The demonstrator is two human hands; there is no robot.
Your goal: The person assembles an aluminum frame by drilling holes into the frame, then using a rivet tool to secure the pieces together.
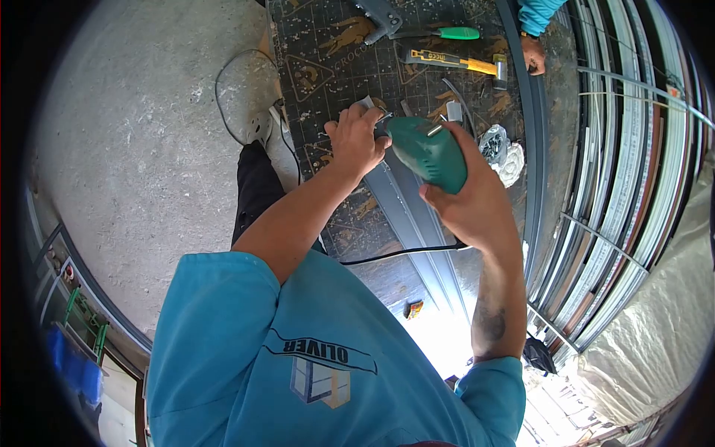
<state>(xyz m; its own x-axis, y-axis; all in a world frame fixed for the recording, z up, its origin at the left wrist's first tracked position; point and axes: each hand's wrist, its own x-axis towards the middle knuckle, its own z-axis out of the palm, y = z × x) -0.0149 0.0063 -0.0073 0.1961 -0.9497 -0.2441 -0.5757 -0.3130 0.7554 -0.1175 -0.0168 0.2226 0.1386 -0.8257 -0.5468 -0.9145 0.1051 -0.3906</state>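
The person's right hand [465,201] is wrapped tight around the body of a green power drill [428,153], its nose pointed down at the end of a long grey metal rail [406,216] lying on the dark patterned mat [328,67]. The left hand [356,138] is closed down over the rail's end, pinning it just beside the drill's tip.

The drill looks compact but dense, and its smooth plastic shell would best be held around the handle, as it is now. The rail seems stiff, light and thin-edged, likely to skid on the mat unless pressed flat near the working end.

The drill bit and the exact contact point are hidden behind the left hand's fingers. A black cord [395,255] trails from under the right hand. A hammer [458,63] lies farther off, near another person's hand [533,54], which is cut off by the frame.
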